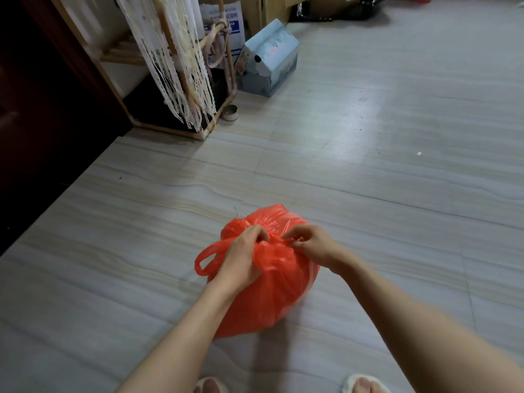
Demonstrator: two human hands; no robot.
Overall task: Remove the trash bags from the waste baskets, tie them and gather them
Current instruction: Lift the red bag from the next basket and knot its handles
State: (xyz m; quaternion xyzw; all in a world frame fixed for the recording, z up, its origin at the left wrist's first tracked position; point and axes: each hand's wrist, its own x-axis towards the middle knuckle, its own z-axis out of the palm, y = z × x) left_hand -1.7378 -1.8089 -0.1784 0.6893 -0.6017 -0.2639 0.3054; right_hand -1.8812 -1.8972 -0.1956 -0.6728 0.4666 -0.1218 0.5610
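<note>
Floor (382, 171): carries the full bag, so both hands are free for the knot.
Bag (272, 293): red, bulging, standing upright just ahead of the slippered feet; mouth gathered on top.
Handle loop (204, 260): hangs loose at the left, seemingly one end of the tie.
Left hand (243, 258): fingers curled, clamped on the gathered plastic.
Right hand (310, 245): fingers pinching the opposite strip, likely pulling the knot tight.
Basket: none visible here.

Glossy thin plastic bag (272, 293); smooth polished floor tiles (397, 180).
</note>
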